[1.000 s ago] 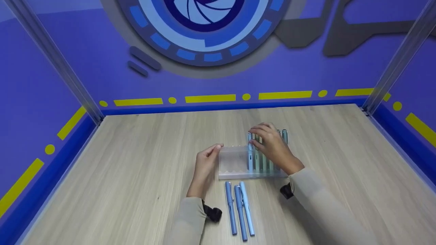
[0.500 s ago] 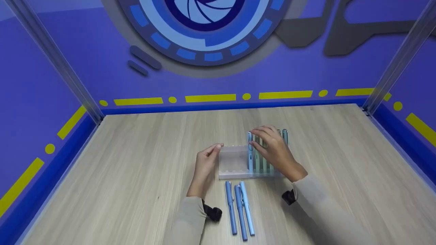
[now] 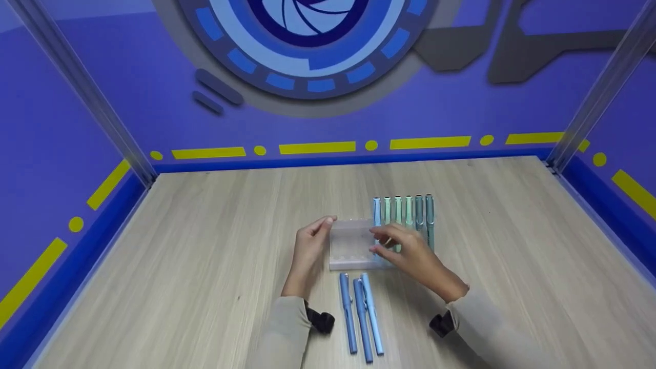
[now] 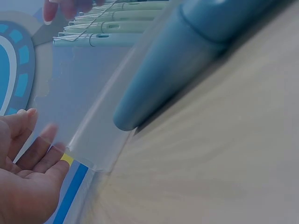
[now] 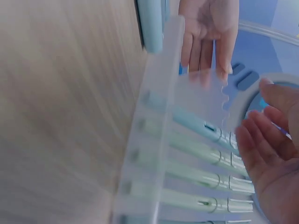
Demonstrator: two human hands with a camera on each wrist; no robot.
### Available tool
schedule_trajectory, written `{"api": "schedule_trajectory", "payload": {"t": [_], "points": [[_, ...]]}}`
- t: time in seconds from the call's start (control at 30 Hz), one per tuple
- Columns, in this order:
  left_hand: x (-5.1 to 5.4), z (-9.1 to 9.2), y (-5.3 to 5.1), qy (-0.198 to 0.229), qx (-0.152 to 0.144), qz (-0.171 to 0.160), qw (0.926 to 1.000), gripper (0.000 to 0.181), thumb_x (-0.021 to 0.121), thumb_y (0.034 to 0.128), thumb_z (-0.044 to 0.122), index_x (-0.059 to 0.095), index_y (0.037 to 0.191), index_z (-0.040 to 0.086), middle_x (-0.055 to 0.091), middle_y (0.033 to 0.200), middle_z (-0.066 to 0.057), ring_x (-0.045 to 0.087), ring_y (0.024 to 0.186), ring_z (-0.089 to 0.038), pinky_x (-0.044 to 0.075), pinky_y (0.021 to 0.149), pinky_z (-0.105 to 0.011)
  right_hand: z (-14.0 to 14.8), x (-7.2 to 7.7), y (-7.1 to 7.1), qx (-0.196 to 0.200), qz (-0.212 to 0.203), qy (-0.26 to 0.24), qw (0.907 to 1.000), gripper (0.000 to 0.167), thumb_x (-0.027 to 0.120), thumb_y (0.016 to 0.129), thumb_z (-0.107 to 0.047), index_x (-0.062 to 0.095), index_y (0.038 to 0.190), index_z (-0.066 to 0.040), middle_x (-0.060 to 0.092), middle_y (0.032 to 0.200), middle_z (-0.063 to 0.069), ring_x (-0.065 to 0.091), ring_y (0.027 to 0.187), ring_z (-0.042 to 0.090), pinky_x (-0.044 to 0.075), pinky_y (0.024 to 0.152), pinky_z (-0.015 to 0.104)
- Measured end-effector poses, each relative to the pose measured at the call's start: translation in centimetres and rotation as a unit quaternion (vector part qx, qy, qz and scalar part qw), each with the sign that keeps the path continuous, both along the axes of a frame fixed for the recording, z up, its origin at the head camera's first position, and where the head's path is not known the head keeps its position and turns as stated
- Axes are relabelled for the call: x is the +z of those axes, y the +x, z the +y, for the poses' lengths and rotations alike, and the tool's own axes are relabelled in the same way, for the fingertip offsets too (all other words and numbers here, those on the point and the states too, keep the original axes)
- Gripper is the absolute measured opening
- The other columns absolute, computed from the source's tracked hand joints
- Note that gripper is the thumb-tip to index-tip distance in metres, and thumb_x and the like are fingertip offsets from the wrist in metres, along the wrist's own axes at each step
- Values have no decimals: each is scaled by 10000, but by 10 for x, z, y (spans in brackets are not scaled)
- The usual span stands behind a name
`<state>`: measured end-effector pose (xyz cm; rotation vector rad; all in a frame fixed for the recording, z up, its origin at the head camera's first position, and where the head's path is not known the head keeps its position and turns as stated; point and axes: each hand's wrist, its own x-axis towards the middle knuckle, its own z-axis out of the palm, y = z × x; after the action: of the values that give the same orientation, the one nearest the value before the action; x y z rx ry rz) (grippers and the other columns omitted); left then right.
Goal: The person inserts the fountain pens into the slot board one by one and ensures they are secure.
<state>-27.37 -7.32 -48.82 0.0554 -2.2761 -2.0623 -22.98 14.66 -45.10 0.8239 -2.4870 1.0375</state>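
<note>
A clear plastic stand [image 3: 351,243] holds a row of pens: a light blue pen [image 3: 377,210] at its left end, then light green ones [image 3: 398,207] and dark green ones [image 3: 429,210]. At the stand's left edge my left hand [image 3: 308,251] grips the rim between thumb and fingers, with fingers seen through the plastic in the left wrist view. My right hand [image 3: 412,256] hovers before the row with bent, parted fingers and nothing between them; it hides the lower pens. In the right wrist view, that hand [image 5: 275,154] is beside the light blue pen [image 5: 196,122].
Two darker blue pens [image 3: 348,312] [image 3: 362,320] and one light blue pen [image 3: 372,313] lie on the wooden table [image 3: 205,256], in front of the stand. Blue-purple panels [image 3: 307,123] enclose the table's back and sides.
My right hand has let go of the light blue pen's top and moved down and toward me, uncovering the pen tops. My left hand has stayed at the stand's edge.
</note>
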Motion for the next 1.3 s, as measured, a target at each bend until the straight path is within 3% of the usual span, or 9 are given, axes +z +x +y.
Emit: {"api": "schedule_trajectory", "payload": {"t": [0.23, 0.33, 0.67, 1.03, 1.3], "points": [[1, 1, 2, 130, 50, -54, 9999, 354, 573, 962, 339, 675, 1183, 82, 645, 1273, -83, 529, 1289, -245, 410, 1117, -359, -1, -8, 12, 421, -1471, 83, 9882, 358, 711, 864, -162, 641, 1180, -8, 681, 1010, 105, 672, 882, 197, 603, 758, 276], [1, 2, 2, 154, 77, -83, 9998, 350, 572, 963, 336, 675, 1181, 83, 648, 1270, -82, 531, 1287, -244, 411, 1116, -359, -1, -11, 14, 551, -1830, 216, 9813, 382, 713, 865, -212, 643, 1171, 6, 683, 969, 92, 668, 879, 195, 602, 762, 280], [0, 2, 1, 229, 77, -213, 9995, 340, 568, 966, 335, 675, 1183, 96, 652, 1265, -69, 527, 1291, -235, 407, 1120, -357, -2, -20, 14, 1065, -2501, 593, 9605, 434, 728, 852, -191, 618, 1190, 59, 698, 883, 50, 640, 796, 110, 560, 689, 207], [0, 2, 1, 168, 84, -220, 9996, 338, 571, 964, 342, 678, 1179, 105, 655, 1260, -64, 530, 1289, -233, 408, 1119, -360, -12, -20, 16, 789, -2871, 811, 9512, 420, 734, 851, -209, 633, 1176, 36, 650, 827, 10, 557, 729, 105, 483, 592, 209], [0, 1, -1, -119, 34, 74, 9999, 335, 566, 971, 308, 686, 1162, 59, 662, 1243, -96, 560, 1254, -250, 421, 1106, -387, -19, -21, 17, 567, -2975, 888, 9489, 381, 742, 844, -226, 653, 1143, -8, 572, 791, -18, 501, 694, 114, 427, 547, 215]]}}
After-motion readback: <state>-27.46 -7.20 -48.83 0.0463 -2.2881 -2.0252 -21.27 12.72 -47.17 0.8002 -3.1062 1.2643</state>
